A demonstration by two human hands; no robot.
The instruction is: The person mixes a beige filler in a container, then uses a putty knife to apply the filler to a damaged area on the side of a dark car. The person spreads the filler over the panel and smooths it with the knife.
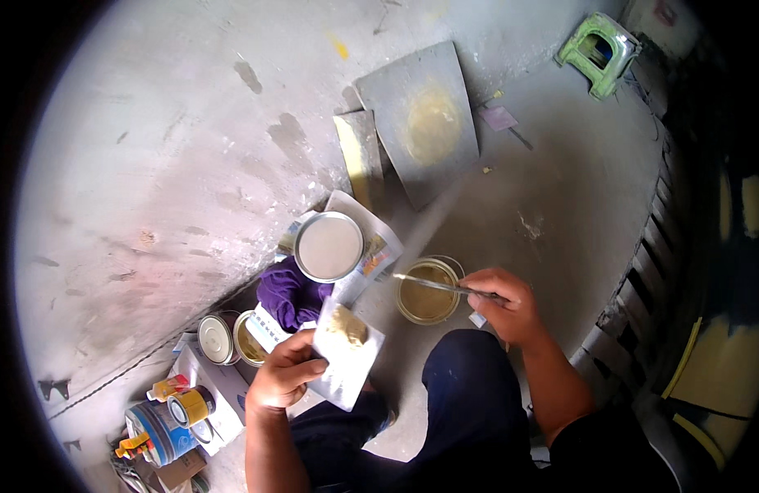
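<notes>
My left hand (287, 374) grips a white square board (355, 374) bearing a lump of beige paste (347, 327). My right hand (504, 306) holds a thin flat metal stick or blade (453, 289), its pale tip at the rim of an open can of olive-beige paste (425, 306) that stands on the floor. Just beyond the board lie a purple cloth (287, 292) and a round metal lid (328, 245) on some printed paper (375, 246).
Left of me are small cans (217, 340), a yellow tin (190, 407) and a blue bucket (154, 435). Grey panels (412, 82) lean on the wall ahead. A green stool (601, 82) is at back right; a slatted edge (622, 304) runs along my right.
</notes>
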